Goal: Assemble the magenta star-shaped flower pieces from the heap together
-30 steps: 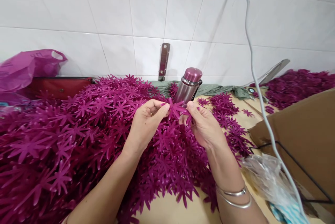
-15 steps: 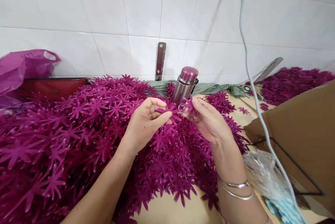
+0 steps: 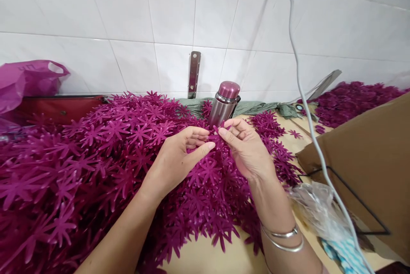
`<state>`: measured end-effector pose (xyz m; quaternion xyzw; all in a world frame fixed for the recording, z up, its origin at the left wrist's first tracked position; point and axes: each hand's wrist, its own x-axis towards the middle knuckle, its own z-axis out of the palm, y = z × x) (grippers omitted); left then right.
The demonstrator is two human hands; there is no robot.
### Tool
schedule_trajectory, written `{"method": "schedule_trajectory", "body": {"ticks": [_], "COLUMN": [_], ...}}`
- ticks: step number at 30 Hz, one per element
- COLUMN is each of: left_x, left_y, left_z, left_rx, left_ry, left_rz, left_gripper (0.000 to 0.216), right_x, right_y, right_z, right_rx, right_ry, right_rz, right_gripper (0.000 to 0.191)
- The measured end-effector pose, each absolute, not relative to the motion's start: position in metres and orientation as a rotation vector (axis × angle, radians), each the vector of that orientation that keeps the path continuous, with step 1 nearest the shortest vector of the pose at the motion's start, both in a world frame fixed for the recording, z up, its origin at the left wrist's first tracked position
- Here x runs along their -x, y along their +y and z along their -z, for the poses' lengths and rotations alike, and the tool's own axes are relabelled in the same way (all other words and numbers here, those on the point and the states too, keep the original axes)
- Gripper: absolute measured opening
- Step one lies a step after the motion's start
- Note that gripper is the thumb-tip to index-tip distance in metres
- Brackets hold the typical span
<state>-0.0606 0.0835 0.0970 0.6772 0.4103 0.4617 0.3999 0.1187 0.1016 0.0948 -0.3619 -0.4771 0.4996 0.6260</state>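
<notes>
My right hand point(image 3: 250, 150) pinches a magenta artificial flower piece point(image 3: 221, 129) with narrow petals between thumb and fingertips. Its outline is partly hidden by the fingers. Close by on the left, my left hand point(image 3: 179, 158) has its thumb held apart from its slightly curled fingers, and I see nothing gripped there. Both hands are over a large heap of the same magenta star-shaped flower pieces point(image 3: 121, 133). Just behind them a steel thermos bottle point(image 3: 220, 109) with a pink lid stands at the back of the heap.
A brown cardboard box point(image 3: 361, 163) stands at the right, with a white cable point(image 3: 301, 77) hanging before it. Clear plastic bags point(image 3: 317, 201) lie beside it. Another flower heap point(image 3: 355, 101) is at the back right; a magenta bag point(image 3: 32, 80) and red case point(image 3: 64, 109) are left.
My left thumb has come away from the fingers and the flower piece it pinched. My right hand has moved left and now pinches a piece close to the left fingertips.
</notes>
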Motion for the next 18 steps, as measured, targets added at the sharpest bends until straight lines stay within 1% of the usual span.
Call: {"method": "schedule_trajectory", "body": {"ticks": [3, 6, 10, 13, 15, 18], "left_x": [0.055, 0.054, 0.055, 0.054, 0.053, 0.053], "left_y": [0.085, 0.087, 0.088, 0.086, 0.086, 0.085], "left_z": [-0.094, -0.095, -0.100, -0.103, -0.104, -0.104], "left_rx": [-1.662, -1.547, -1.365, -1.324, -1.304, -1.330], "left_ry": [0.959, 0.919, 0.865, 0.825, 0.808, 0.822], "left_rz": [-1.182, -1.240, -1.233, -1.237, -1.232, -1.248], "left_gripper": [0.020, 0.017, 0.019, 0.018, 0.019, 0.016], "right_x": [-0.110, -0.109, -0.114, -0.114, -0.111, -0.108], "right_y": [0.097, 0.093, 0.086, 0.083, 0.083, 0.083], "right_z": [-0.093, -0.093, -0.099, -0.102, -0.102, -0.099], "right_rx": [0.821, 0.806, 0.878, 0.949, 0.972, 0.979], "right_ry": [-1.134, -1.182, -1.361, -1.529, -1.564, -1.577], "right_rz": [-1.105, -0.977, -0.603, -0.301, -0.238, -0.266], "right_gripper": [0.025, 0.018, 0.019, 0.009, 0.007, 0.008]}}
